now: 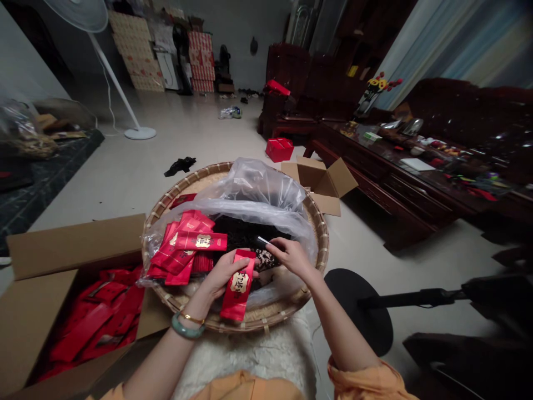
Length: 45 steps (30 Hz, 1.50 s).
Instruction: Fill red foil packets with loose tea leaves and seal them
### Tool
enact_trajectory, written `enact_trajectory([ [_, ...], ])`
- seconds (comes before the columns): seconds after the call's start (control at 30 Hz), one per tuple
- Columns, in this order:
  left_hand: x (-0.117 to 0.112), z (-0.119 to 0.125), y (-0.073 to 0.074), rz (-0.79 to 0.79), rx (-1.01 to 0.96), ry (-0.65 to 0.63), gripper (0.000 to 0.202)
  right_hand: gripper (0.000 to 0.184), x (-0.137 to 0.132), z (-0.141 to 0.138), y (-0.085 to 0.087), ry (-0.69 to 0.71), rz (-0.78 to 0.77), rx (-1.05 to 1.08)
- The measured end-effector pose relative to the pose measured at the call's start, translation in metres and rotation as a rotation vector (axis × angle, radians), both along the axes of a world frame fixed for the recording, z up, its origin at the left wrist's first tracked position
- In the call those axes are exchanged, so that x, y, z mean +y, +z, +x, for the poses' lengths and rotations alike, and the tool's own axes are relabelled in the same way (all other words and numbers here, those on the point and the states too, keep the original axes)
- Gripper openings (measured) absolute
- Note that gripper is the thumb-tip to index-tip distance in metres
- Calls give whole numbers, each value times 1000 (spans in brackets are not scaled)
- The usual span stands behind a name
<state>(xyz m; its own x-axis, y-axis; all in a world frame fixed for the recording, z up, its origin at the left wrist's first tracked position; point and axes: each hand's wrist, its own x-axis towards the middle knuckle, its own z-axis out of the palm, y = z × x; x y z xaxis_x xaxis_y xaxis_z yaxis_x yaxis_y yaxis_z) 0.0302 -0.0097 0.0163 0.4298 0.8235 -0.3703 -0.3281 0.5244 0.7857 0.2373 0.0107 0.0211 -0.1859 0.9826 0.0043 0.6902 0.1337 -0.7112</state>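
Both forearms (339, 333) are extended forward and angled inward; the left hand (222, 276) is closed in a grip, and the right hand (292, 258) is held with fingers pinched together.

Left hand (222, 276) gripping a red sachet (239, 284)

The gold-stamped sachet is tilting in the fingers, while the right hand (291, 257) is pinching a small dark strip (262, 241) nearby.

Red packet (237, 300) with gold seal (240, 281); orange sleeve (366, 383); pale-green bangle (187, 328)
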Motion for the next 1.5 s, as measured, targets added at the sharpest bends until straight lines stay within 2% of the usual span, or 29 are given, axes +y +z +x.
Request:
enact_trajectory([
  [0.2,3,3,-3,5,50,175,38,47,-6,13,-31,-98,77,-413],
  [0.3,2,5,-1,16,64,206,36,49,-9,13,-44,-146,89,-525],
  [0.4,1,6,3,29,78,225,34,44,-10,12,-48,-174,131,-543],
  [0.47,1,8,4,34,83,225,35,38,-10,8,-44,-190,194,-449],
  [0.53,1,9,4,47,91,217,36,33,-10,-2,-37,-165,236,-254],
  [0.63,1,11,-1,88,109,203,38,26,-12,-25,-26,-67,223,97],
  [0.73,1,10,-9,112,142,183,43,18,-12,-46,-20,-56,195,308],
  [0.93,2,2,-19,32,234,145,52,20,-7,-56,-23,-116,114,452],
  [1.07,-3,0,-16,-21,93,-9,53,26,-5,-52,-27,-241,-18,526],
  [1.13,-7,0,-14,4,47,-106,44,31,-4,-51,-27,-307,-105,617],
  [1.23,-11,0,-10,47,5,-181,44,36,-3,-51,-25,-346,-172,788],
  [1.3,-8,0,-5,54,-13,-117,44,40,-3,-51,-22,-347,-167,880],
  [1.37,2,-2,6,60,-17,12,43,44,-3,-52,-20,-340,-160,954],
  [1.43,19,-4,23,93,-28,129,41,44,-2,-53,-19,-326,-163,1008],
  [1.5,39,-6,42,195,-86,234,47,44,-3,-54,-20,-313,-174,1033],
])
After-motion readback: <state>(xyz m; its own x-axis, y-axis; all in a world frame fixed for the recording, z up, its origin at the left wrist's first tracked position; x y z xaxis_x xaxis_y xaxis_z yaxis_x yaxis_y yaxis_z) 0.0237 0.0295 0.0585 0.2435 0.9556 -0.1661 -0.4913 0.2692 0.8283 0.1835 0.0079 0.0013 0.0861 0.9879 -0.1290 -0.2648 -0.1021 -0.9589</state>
